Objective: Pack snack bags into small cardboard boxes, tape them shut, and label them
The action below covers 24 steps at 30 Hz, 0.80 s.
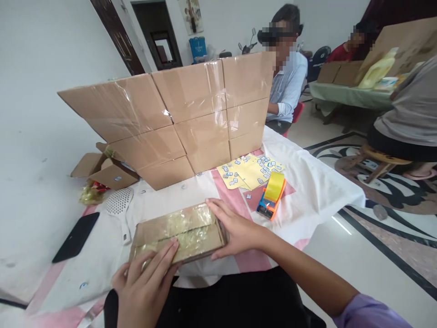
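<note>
A small cardboard box [191, 225] lies on the cloth in front of me, with shiny clear tape across its top and a thin seam along the middle. My right hand [235, 230] grips its right end, thumb at the near corner and fingers at the far corner. Across the near left part of the box rests my left hand [146, 273], fingers on the taped top and thumb along the near side. To the right, apart from both hands, sits an orange and blue tape dispenser [272, 196] with a yellowish roll.
Behind the box stands a tall taped cardboard panel [201, 118]. Yellow sheets with small stickers [251, 171] lie at its foot. A white slotted skimmer [120, 205], a black phone [77, 237] and an open carton [114, 175] are on the left. A person [290, 86] sits beyond the panel.
</note>
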Motion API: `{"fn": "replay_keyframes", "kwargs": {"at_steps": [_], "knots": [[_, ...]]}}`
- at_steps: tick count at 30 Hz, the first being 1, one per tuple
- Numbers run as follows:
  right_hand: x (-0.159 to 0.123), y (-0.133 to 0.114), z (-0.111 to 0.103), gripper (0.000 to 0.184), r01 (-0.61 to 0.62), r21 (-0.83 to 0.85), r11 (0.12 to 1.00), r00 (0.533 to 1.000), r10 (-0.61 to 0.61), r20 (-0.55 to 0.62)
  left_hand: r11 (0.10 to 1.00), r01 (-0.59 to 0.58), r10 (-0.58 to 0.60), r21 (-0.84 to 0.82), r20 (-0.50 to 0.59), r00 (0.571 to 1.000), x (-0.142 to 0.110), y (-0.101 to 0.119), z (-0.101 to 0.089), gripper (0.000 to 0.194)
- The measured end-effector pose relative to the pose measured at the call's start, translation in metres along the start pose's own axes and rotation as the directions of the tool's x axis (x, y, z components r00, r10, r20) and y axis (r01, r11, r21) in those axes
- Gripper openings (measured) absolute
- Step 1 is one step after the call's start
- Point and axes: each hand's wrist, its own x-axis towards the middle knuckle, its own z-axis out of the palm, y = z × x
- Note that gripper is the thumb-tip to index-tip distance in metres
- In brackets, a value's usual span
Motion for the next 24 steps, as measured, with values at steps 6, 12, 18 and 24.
{"fn": "replay_keyframes", "kwargs": {"at_steps": [6, 12, 18, 24], "knots": [[-0.041, 0.029, -0.137, 0.031, -0.185, -0.066, 0.98, 0.76, 0.1, -0.642, 0.985, 0.168, -0.17, -0.041, -0.067, 0.983, 0.036, 0.016, 0.037, 0.035], [-0.046, 0.133, -0.25, 0.031, -0.681, -0.106, 0.725, 0.562, 0.424, -0.71, 0.975, 0.203, -0.2, -0.087, 0.036, 0.979, 0.053, 0.005, 0.053, 0.035], [-0.049, 0.197, -0.247, 0.019, -0.754, -0.245, 0.609, 0.635, 0.58, -0.511, 0.977, 0.203, -0.204, -0.064, -0.006, 0.979, 0.049, 0.01, 0.052, 0.034], [-0.054, 0.213, -0.237, 0.014, -0.761, -0.283, 0.584, 0.631, 0.563, -0.534, 0.979, 0.203, -0.203, -0.03, -0.007, 0.979, 0.049, 0.016, 0.05, 0.034]]}}
